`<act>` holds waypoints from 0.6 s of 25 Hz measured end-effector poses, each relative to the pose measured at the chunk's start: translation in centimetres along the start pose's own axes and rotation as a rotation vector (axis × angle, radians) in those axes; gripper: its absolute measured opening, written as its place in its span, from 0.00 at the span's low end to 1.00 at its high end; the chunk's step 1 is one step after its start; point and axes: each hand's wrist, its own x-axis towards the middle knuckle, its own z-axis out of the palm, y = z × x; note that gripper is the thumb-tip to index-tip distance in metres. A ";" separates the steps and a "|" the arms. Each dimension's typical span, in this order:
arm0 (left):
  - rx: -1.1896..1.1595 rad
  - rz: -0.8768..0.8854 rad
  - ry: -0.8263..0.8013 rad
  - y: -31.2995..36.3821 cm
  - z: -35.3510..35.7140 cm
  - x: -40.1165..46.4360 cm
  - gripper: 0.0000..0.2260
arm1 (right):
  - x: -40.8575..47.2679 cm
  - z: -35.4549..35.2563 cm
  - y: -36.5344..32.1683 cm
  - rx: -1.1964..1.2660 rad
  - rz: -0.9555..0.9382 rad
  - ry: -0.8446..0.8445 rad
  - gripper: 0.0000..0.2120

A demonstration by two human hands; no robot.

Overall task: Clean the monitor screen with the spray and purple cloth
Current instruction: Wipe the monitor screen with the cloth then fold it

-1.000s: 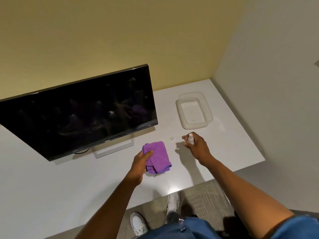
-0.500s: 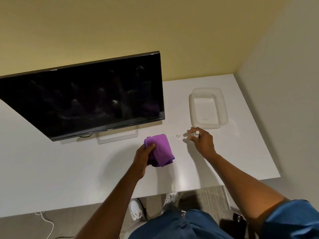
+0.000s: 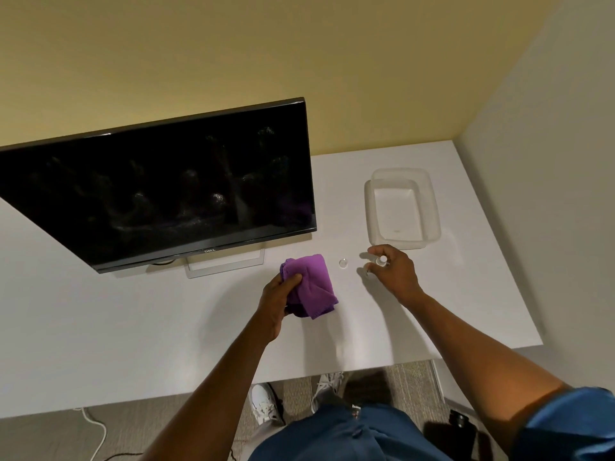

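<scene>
Little has changed since the earlier frame: both hands sit where they were, and the view has only tipped down a touch, showing more floor and shoes.

Left hand [image 3: 279,302] grips the purple cloth [image 3: 311,284], thumb pressed over its near-left edge, the bunched cloth resting on the white desk [image 3: 133,327]. Right hand [image 3: 394,272] is curled around the spray bottle [image 3: 382,261], with only the white nozzle top showing above the fingers; the bottle stands low at the desk surface. Between cloth and bottle lies a small clear cap [image 3: 343,263], apart from both.

From the cloth, the monitor [image 3: 173,194] stands at ten o'clock, its dark screen smeared with pale marks, its stand just beside the cloth's far-left corner. An empty plastic tub [image 3: 434,207] sits at twelve o'clock from the right hand, near the fingers but not touching them.
</scene>
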 end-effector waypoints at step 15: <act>-0.202 -0.031 -0.144 1.9 -5.9 -2.1 0.19 | -9.3 2.2 -6.6 0.017 -0.414 0.167 0.16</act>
